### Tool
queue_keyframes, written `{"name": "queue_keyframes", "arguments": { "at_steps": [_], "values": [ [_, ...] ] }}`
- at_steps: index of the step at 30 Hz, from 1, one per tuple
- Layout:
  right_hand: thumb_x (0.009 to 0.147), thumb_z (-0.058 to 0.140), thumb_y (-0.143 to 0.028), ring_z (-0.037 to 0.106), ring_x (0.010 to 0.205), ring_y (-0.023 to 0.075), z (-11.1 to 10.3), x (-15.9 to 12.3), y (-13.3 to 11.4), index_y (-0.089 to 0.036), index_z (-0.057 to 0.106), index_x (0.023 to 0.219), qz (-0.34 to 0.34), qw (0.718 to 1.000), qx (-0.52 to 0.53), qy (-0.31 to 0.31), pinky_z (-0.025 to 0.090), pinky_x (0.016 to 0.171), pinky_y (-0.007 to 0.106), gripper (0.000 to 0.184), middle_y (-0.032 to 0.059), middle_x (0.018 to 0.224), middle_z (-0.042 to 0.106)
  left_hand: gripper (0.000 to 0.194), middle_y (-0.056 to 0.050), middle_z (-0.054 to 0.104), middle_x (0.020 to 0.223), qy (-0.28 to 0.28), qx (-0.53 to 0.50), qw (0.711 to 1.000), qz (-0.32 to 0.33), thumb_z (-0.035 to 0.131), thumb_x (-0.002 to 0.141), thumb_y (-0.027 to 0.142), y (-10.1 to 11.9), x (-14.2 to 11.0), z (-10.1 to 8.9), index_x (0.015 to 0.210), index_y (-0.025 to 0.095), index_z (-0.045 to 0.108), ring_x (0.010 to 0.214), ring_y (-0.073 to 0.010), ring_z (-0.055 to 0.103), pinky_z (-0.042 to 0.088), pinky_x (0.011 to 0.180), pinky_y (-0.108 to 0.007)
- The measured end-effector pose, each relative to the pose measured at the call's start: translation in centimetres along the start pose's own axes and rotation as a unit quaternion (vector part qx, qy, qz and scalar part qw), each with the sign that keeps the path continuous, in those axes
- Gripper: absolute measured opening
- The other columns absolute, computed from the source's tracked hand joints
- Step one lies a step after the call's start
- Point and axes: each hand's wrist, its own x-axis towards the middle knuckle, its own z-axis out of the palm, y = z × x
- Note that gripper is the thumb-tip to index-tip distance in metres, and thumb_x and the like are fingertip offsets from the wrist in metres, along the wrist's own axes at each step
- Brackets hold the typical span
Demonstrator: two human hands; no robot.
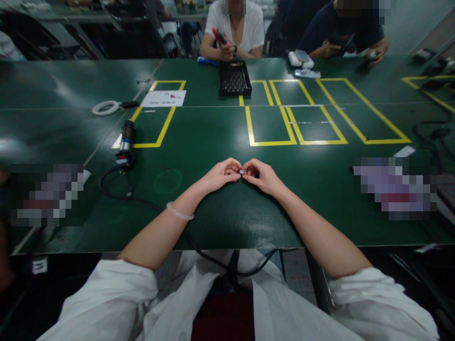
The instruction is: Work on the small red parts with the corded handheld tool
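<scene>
My left hand (227, 173) and my right hand (262, 176) meet fingertip to fingertip above the near middle of the green table. Both are closed in a pinch on one small part (242, 172) with white, red and black on it. Fingers cover most of this part, and it is too small to name. A translucent bangle is on my left wrist. Off to the left of my hands stands a black and blue cylindrical device (126, 140) with a black cable.
Across the green table (206, 128), a person in white holds a red and black tool above a black tray (234, 78). Another person in dark clothes handles objects. Yellow tape rectangles, a white paper (165, 98) and a coiled white cable (105, 108) are on the tabletop.
</scene>
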Motion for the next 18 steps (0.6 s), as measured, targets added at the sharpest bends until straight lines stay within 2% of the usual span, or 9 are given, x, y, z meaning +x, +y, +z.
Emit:
{"name": "queue_keyframes", "arguments": {
  "at_steps": [7, 12, 18],
  "values": [
    [0.083, 0.065, -0.025, 0.058, 0.072, 0.0141, -0.1, 0.02, -0.29, -0.019, 0.064, 0.095, 0.013, 1.0, -0.002, 0.014, 0.046, 0.066, 0.028, 0.013, 0.0025, 0.087, 0.062, 0.033, -0.004, 0.063, 0.09, 0.01, -0.002, 1.0, -0.012, 0.076, 0.075, 0.023, -0.24, 0.17, -0.08, 0.099, 0.012, 0.055, 0.078, -0.0112, 0.061, 0.049, 0.072, -0.026],
    [0.083, 0.066, -0.034, 0.058, 0.07, 0.0131, 0.09, 0.19, -0.07, -0.019, 0.062, 0.099, 0.057, 0.992, 0.109, 0.005, 0.048, 0.066, 0.028, 0.022, 0.002, 0.085, 0.065, 0.034, -0.003, 0.063, 0.082, 0.014, 0.007, 1.0, -0.024, 0.073, 0.08, 0.032, -0.26, 0.23, -0.09, 0.1, 0.011, 0.055, 0.075, -0.0118, 0.061, 0.049, 0.074, -0.028],
    [0.082, 0.067, -0.035, 0.06, 0.064, 0.0119, -0.03, 0.54, 0.13, -0.018, 0.059, 0.083, 0.096, 0.979, 0.179, 0.006, 0.049, 0.064, 0.027, 0.019, 0.0002, 0.075, 0.063, 0.036, -0.004, 0.063, 0.085, -0.004, 0.02, 1.0, -0.003, 0.074, 0.08, 0.034, 0.12, 0.0, 0.12, 0.102, 0.011, 0.057, 0.077, -0.0119, 0.06, 0.047, 0.072, -0.026]
  ]
}}
